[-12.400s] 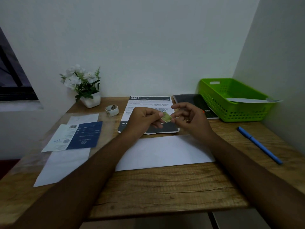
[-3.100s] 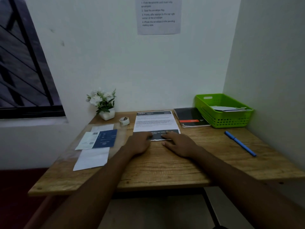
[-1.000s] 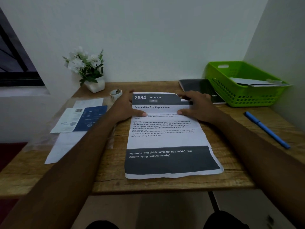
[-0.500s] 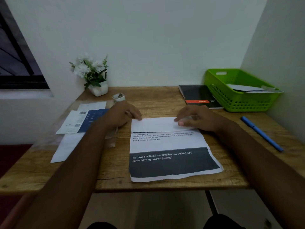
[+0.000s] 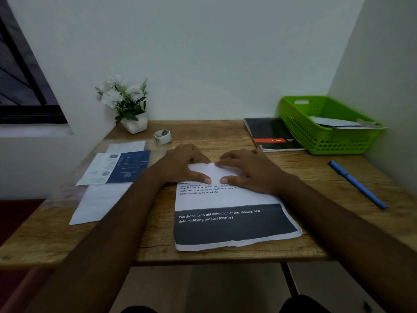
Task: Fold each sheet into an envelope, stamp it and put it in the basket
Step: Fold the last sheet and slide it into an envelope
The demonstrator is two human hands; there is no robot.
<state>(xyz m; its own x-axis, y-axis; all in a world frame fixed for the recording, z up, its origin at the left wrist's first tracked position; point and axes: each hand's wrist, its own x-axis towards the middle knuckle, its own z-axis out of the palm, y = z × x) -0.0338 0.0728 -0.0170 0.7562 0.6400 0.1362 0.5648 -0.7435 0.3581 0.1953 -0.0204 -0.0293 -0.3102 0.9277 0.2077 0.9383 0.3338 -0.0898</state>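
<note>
Room: I look into a corner, with a dark window (image 5: 24, 86) at the left, a pale wall (image 5: 203, 53) behind and a side wall (image 5: 383, 86) closing the right.
Table (image 5: 225, 134): it is wood; its back edge meets the pale wall and its right side runs along the side wall.
Left papers: a plain white page (image 5: 99, 199) lies near the left edge, and a blue and white leaflet (image 5: 117, 168) lies partly over it.
Back left: a white pot of flowers (image 5: 135, 123) stands by the wall, and a small tape roll (image 5: 163, 137) is just beside it.
Left grip (image 5: 182, 163): it lies flat with the fingers spread and presses on the folded top of the sheet; it clasps nothing.
Sheet (image 5: 225, 199): it is in the middle of the table, the top part is folded down to a white flap (image 5: 207, 171), and the dark printed band comes near the front edge.
Right grip (image 5: 248, 170): it is also flat on the flap, with the thumb tip close to the left thumb tip, and nothing is held.
Notebook (image 5: 270, 134): it is black, at the back, touching the basket.
Basket (image 5: 338, 141): it is green, in the back right corner, with an envelope (image 5: 334, 123) inside.
Pen (image 5: 358, 184): it is blue and lies slanted near the right wall.
Open room: I see bare wood between the sheet and the pen, and behind both grips up to the wall.
</note>
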